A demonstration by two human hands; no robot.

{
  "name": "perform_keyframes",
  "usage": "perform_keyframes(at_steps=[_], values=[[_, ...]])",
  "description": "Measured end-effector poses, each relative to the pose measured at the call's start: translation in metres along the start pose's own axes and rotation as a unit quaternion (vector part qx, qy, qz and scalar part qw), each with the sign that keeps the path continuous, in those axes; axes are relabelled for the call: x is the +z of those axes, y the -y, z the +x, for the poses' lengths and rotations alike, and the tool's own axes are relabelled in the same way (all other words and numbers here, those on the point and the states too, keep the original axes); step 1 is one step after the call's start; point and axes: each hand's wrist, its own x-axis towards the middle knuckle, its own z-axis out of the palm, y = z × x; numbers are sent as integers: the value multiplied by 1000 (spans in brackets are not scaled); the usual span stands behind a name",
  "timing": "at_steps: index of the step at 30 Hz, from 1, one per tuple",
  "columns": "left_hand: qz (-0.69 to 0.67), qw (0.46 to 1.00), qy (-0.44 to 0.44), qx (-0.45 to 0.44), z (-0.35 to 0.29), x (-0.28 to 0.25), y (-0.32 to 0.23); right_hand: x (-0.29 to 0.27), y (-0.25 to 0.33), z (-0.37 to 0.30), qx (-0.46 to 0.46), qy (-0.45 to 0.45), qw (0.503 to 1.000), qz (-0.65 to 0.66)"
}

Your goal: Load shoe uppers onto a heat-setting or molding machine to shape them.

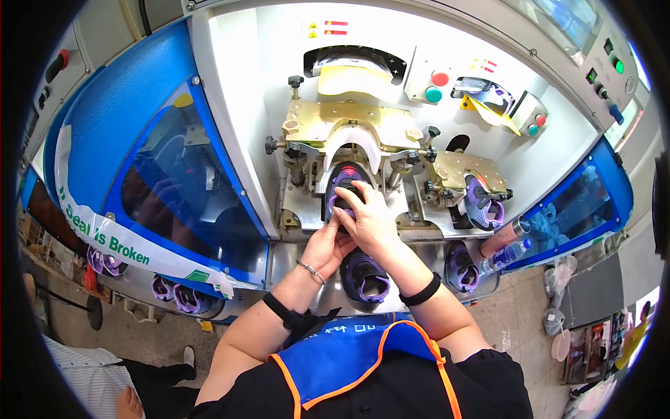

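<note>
A black and purple sneaker [340, 179] sits toe-first in the brass-coloured clamp [349, 120] of a shoe machine, under a white curved pad [351, 142]. Red light marks fall across its upper. My right hand [370, 218] grips the shoe from above and the right, fingers bent over its opening. From the near left, my left hand [326, 246] closes round the heel end, with its fingertips partly hidden by the shoe and the other hand. Just below both hands, a second black and purple sneaker [364, 276] rests on the metal ledge.
Another sneaker [481, 202] sits in the smaller right-hand station [466, 171]. On the ledge stand one more sneaker [461, 267] and a plastic bottle [505, 255]. A blue-framed door [157, 160] flanks the left. Red and green buttons [434, 86] are on the back wall. A person [105, 373] is at lower left.
</note>
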Motion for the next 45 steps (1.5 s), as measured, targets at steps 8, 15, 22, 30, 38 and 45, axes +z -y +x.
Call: perform_keyframes(at_steps=[8,15,22,30,38,45], values=[[9,1000,-13,4,-3,9,0,-3,-4,-1,4,1,1000,22],[18,1000,-5,3,-2,6,-5,-3,-1,-1,11,-3,1000,21],[8,1000,-15,9,-2,-1,-1,-1,2,-5,30,17,999,38],[11,997,-74,9,-2,-9,13,-4,2,-10,40,52,998,0],[-14,998,-57,23,3,-36,31,-2,-2,-20,12,47,999,-5],[11,998,-48,29,0,-41,32,-17,-10,-46,-43,-38,998,36]])
